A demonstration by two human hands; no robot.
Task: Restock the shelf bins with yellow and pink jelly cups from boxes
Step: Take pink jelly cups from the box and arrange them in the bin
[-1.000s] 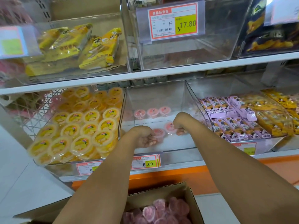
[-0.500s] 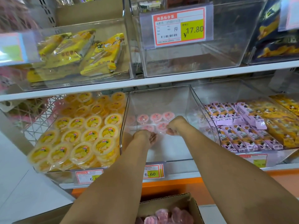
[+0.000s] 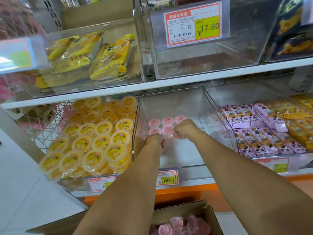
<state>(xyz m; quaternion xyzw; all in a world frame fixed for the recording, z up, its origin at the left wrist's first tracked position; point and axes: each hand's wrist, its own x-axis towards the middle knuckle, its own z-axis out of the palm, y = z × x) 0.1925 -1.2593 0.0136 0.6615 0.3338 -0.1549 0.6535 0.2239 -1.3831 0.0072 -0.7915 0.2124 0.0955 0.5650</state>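
Five pink jelly cups (image 3: 167,120) sat in two rows toward the back of the middle bin (image 3: 171,102). Our right hand (image 3: 183,128) pinched the front row's right cup with curled fingers. Our left hand (image 3: 155,140) was curled beside it, its hold hidden from us. Both had reached deeper than a second earlier.

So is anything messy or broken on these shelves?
Nothing looks broken or spilled. Only the yellow snack packs in the top-left bin lie tumbled at different angles, while the yellow jelly cups below sit in neat rows.
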